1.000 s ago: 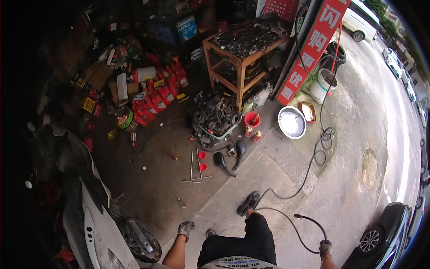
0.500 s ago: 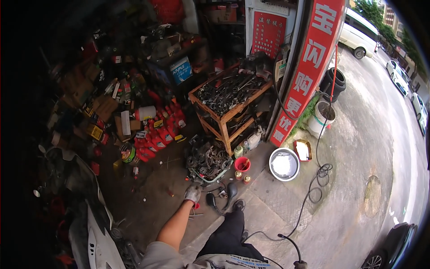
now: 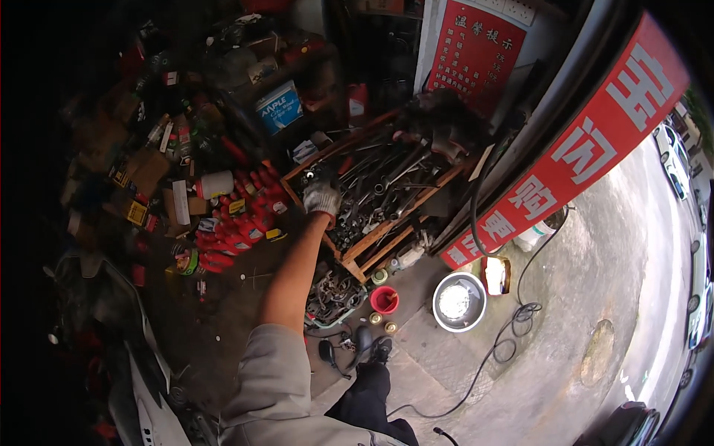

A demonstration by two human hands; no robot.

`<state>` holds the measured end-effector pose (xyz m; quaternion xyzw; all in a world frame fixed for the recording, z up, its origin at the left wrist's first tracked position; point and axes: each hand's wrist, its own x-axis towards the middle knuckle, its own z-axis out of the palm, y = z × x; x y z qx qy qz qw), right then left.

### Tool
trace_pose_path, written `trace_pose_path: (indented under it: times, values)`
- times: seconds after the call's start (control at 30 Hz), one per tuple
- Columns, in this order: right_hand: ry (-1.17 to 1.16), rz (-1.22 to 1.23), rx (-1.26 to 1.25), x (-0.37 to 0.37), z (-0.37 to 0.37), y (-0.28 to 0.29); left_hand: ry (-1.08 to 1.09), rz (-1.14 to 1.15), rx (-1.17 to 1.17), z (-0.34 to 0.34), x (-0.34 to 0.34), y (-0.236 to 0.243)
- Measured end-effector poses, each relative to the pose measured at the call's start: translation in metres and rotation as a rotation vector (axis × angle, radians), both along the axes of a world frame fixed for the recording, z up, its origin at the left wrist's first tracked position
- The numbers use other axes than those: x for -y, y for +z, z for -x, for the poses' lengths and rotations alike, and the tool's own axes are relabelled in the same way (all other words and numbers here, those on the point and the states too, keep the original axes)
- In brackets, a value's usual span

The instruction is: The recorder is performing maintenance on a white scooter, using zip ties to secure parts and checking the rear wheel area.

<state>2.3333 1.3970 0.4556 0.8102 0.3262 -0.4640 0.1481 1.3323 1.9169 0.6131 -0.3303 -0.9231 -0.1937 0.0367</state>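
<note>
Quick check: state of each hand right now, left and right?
Left hand: gloved, reaching onto the wooden rack of metal tools; whether the fingers are closed on anything cannot be told.
Right hand: not in view.

One gloved hand (image 3: 322,198) shows, reaching over one wooden rack (image 3: 387,223) heaped with more wrenches and tools than can be counted. On the ground lie one shiny metal bowl (image 3: 459,301), one small red cup (image 3: 384,299), two small brass-coloured rings (image 3: 383,322) and one black hose (image 3: 513,327), beside a cluster of red bottles (image 3: 245,215) too crowded to count. Two red signs show, one banner (image 3: 580,149) and one board (image 3: 468,44); one white scooter (image 3: 152,412) stands at the lower left, and three cars (image 3: 673,156) line the road.
</note>
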Motion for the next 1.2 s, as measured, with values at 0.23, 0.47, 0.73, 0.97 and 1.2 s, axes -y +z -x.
trace_pose_path:
  times: [0.23, 0.47, 0.73, 0.97, 1.2]
  values:
    - [0.254, -0.06, 0.154, -0.022, 0.025, 0.045, -0.021, 0.243, -0.105, 0.047, -0.108, 0.009]
    - [0.385, 0.031, 0.155, -0.049, 0.039, 0.063, -0.22, 0.244, -0.365, 0.095, -0.116, -0.031]
    - [0.881, -0.232, -0.028, -0.144, 0.084, 0.104, 0.062, 0.232, -0.42, 0.077, -0.107, 0.013]
    - [0.465, -0.253, -0.309, -0.303, 0.245, 0.138, 0.144, -0.857, 0.818, -0.04, 0.087, 0.048]
    - [0.6, -0.41, -0.795, -0.328, 0.352, 0.162, 0.6, -1.253, 1.467, -0.261, 0.319, -0.043]
